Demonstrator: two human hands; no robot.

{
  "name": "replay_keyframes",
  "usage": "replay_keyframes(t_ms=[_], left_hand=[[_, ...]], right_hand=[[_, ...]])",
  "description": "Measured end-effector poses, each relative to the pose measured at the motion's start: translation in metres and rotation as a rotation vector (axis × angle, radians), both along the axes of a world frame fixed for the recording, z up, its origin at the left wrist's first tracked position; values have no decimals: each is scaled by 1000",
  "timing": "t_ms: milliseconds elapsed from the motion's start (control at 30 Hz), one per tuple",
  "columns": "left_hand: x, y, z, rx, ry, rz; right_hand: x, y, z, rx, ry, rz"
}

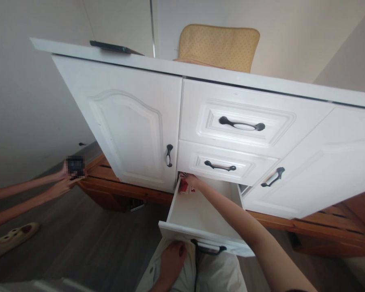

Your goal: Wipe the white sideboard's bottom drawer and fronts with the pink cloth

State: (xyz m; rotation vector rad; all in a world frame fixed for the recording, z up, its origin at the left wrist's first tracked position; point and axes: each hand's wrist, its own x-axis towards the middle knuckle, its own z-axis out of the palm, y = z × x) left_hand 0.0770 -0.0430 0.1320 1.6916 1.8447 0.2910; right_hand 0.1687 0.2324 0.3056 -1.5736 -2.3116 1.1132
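Note:
My right hand (192,181) reaches into the back left corner of the pulled-out bottom drawer (213,205). Its fingers are closed on a red-and-white patterned item (185,187), perhaps a packet or a cloth, partly hidden by the hand. My left hand (172,259) rests on my light trousers, in front of the drawer's face. Its fingers are curled, and I cannot make out whether anything is in them. A dark handle with a white middle (209,246) is on the drawer front, right of my left hand.
Two shut drawers, with an upper handle (241,124) and a lower handle (220,166), sit above. Cabinet doors flank them. A yellow chair back (219,46) and a dark flat object (112,47) show above the top. At left, another person's hands (67,178) hold a blurred-out device.

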Motion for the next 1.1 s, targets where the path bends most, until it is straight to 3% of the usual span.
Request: replay_keyframes(t_ms=[100, 200, 367, 467, 633, 767, 933, 1000, 1100], left_hand=[[0, -1, -1, 15, -3, -5], [1, -1, 1, 13, -8, -11], [2, 0, 3, 3, -13, 2], [2, 0, 1, 7, -7, 6], [0, -2, 0, 12, 14, -6], [-2, -3, -3, 10, 8, -10], [-3, 1, -8, -37, 36, -62], [-4, 2, -7, -61, 50, -88], [-4, 4, -2, -110, 64, -110]], right_hand=[[9, -10, -2, -78, -150, 86], [11, -33, -2, -170, -257, 282], [-11, -85, 1, -272, -332, 662], [-19, -104, 4, -263, -356, 764], [14, -110, 7, -292, -421, 790], [82, -115, 6, -345, -520, 712], [171, -136, 10, -397, -677, 468], [187, -142, 10, -391, -709, 411], [183, -140, 8, -363, -757, 441]])
